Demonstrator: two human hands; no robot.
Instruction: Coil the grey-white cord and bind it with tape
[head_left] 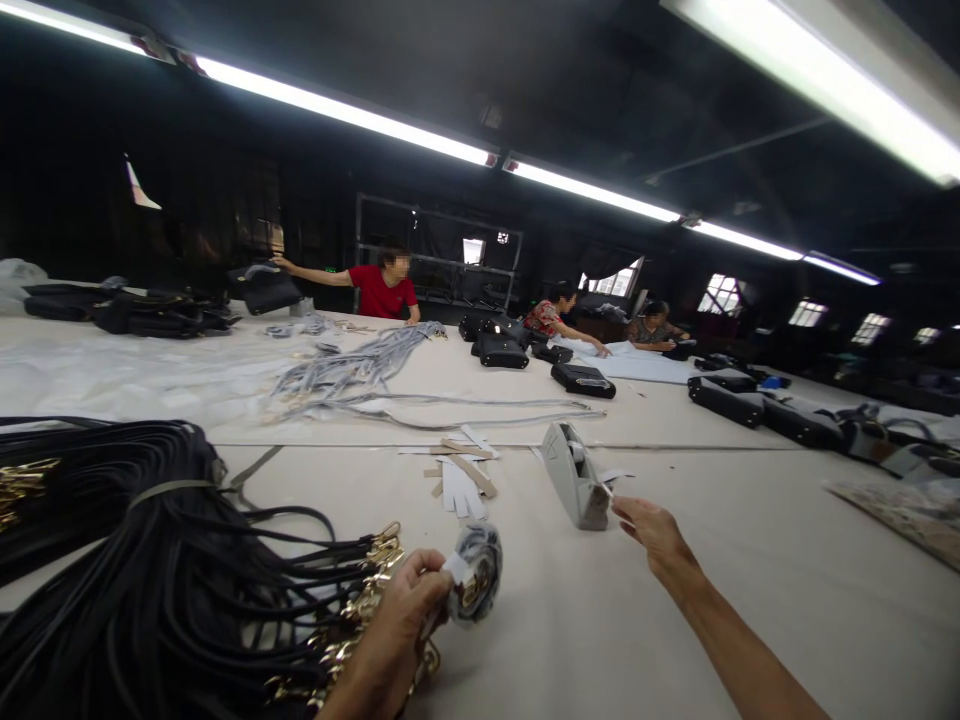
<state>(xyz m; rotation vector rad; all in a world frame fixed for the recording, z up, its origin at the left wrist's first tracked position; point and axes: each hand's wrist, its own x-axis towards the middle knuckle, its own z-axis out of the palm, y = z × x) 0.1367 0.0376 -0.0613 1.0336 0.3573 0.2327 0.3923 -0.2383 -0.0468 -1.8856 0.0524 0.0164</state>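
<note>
My left hand (411, 610) is closed on a coiled strap (487, 570) in clear wrapping, with gold hardware at its middle and a white paper strip by my thumb. On the table to the right stands a grey tape dispenser (574, 480). My right hand (654, 532) is at its front end, thumb and fingertips pinched together; a bit of tape seems to be between them, too small to be sure. Beside my left hand lies a large bundle of black straps (172, 560) with gold clasps (352, 610).
Paper strips (463, 480) lie behind the coil. Farther back are grey wrapped straps (352, 365), black bags (502, 345) and plastic sheeting (135, 375). A person in red (381, 292) reaches toward a bag (266, 287); two other people sit farther right. More bags (757, 405) line the right side.
</note>
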